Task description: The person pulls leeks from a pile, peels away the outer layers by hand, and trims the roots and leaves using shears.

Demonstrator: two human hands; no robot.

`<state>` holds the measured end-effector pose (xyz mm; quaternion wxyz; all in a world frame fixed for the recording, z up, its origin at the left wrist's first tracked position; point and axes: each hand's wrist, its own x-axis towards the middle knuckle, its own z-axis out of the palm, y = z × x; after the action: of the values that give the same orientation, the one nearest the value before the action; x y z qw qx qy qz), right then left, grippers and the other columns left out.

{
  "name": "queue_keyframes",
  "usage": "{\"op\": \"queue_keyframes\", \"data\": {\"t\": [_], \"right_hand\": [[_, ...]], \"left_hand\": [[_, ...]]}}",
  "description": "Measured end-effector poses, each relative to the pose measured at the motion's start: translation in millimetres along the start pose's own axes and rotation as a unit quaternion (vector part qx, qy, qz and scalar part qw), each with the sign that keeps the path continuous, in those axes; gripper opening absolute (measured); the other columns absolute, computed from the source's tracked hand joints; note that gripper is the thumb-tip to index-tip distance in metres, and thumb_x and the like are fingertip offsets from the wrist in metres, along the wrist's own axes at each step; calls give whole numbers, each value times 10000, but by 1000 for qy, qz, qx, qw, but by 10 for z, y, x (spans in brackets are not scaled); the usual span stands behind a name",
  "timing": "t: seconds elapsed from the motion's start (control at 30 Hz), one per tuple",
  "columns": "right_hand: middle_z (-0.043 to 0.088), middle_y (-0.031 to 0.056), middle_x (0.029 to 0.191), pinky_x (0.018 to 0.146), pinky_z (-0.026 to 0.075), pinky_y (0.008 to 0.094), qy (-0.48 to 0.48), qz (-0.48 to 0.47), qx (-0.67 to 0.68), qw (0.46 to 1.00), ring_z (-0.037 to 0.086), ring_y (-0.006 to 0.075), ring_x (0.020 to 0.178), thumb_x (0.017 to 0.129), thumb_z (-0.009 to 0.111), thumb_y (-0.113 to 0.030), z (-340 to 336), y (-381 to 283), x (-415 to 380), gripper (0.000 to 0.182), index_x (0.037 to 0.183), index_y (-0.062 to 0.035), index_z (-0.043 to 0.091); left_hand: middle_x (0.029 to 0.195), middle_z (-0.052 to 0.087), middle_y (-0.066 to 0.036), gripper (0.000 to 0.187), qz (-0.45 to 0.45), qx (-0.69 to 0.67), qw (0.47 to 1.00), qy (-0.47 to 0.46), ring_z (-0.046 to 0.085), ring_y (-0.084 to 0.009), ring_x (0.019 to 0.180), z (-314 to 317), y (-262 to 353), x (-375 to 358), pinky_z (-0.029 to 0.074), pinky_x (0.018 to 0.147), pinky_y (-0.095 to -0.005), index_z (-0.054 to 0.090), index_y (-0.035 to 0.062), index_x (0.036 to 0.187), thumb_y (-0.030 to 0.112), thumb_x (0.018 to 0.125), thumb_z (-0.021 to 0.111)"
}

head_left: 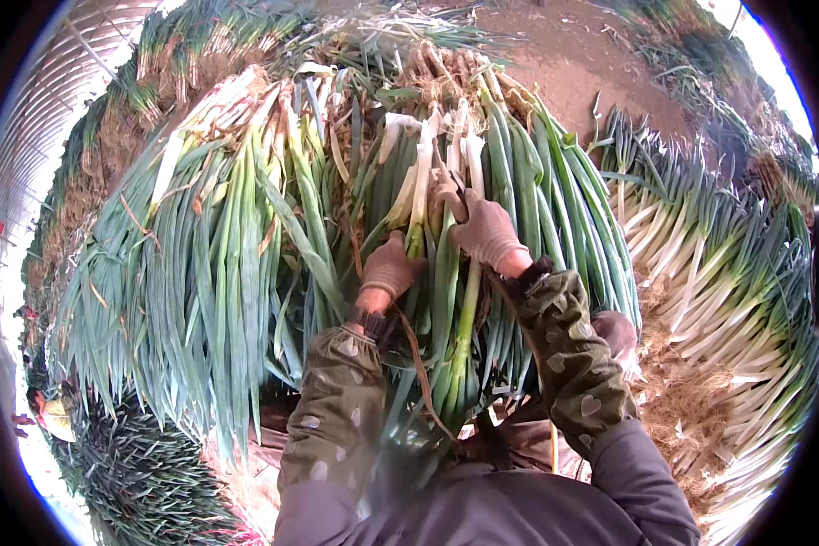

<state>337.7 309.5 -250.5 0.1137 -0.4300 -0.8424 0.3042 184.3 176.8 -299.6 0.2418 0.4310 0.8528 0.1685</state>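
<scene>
My left hand (392, 266), in a knitted glove, is closed around the stalk of a green onion (418, 214) in the middle of a large pile. Just to the right, my gloved right hand (488, 233) is closed on a small dark blade-like tool (459, 187); its full shape is partly hidden by the fingers. The tool lies beside the white stems (471, 156) of the onions. Long green leaves (460, 350) hang down below both hands toward my lap.
The heaped green onions (218, 237) spread to the left, roots pointing away. Trimmed onions with white stems (692, 255) lie in a long row on the right. Another leafy bundle (141, 473) stands lower left. Bare soil (573, 59) shows beyond the pile.
</scene>
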Motion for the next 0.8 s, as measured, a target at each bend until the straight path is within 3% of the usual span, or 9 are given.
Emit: {"op": "queue_keyframes", "data": {"t": [0.13,0.3,0.4,0.43,0.53,0.6,0.73,0.8], "right_hand": [[685,318,981,900,512,520,-1,23,-12,1000,658,478,1011,908,608,-259,-40,-8,353,359,1101,45,615],[696,268,1074,912,529,461,-11,9,-12,1000,670,422,1063,851,675,-311,-63,67,774,462,1173,17,634],[701,224,1021,863,541,431,-38,8,1,999,697,358,970,854,683,-274,-157,75,771,435,1190,-2,631],[680,170,907,791,536,403,-106,51,53,992,680,275,840,876,664,-203,-279,-15,652,356,1174,-13,622],[639,123,827,740,521,392,-127,-6,54,990,637,216,768,900,633,-148,-383,67,166,294,1166,-27,603],[635,154,805,718,515,416,-41,-47,113,992,643,253,735,893,646,-148,-349,257,-256,293,1158,-41,584],[671,277,869,736,531,438,-58,-82,149,984,691,369,760,841,681,-160,-513,377,-1141,499,1307,-37,553],[688,311,956,802,546,421,-63,-70,154,984,710,402,865,820,678,-147,-603,382,-1456,640,1425,-40,500]], "left_hand": [[1060,703,-276,590,5,-41,999,-2,675,-447,1032,-28,36,-73,517,914,-506,538,21,1227,357,797,762],[1064,707,-251,583,27,-80,996,11,672,-437,1031,29,35,-169,518,908,-490,540,31,1231,347,791,756],[1053,707,-247,578,32,-90,995,18,671,-434,1024,81,47,-230,521,902,-480,538,30,1221,340,786,758],[1051,705,-250,576,35,-103,994,14,669,-439,1023,83,50,-253,521,903,-480,537,29,1217,340,786,759],[1038,700,-262,568,43,-131,990,3,664,-454,1016,79,80,-323,520,900,-486,528,26,1197,338,785,761],[1022,695,-271,557,49,-126,991,-12,660,-465,1009,116,123,-372,521,889,-499,517,26,1177,335,784,762],[977,685,-285,539,93,-122,988,18,658,-489,970,414,174,-476,523,854,-529,495,43,1148,353,784,745],[954,684,-282,532,78,-119,990,9,659,-502,938,589,325,-594,526,833,-540,487,52,1135,371,784,728]]}}
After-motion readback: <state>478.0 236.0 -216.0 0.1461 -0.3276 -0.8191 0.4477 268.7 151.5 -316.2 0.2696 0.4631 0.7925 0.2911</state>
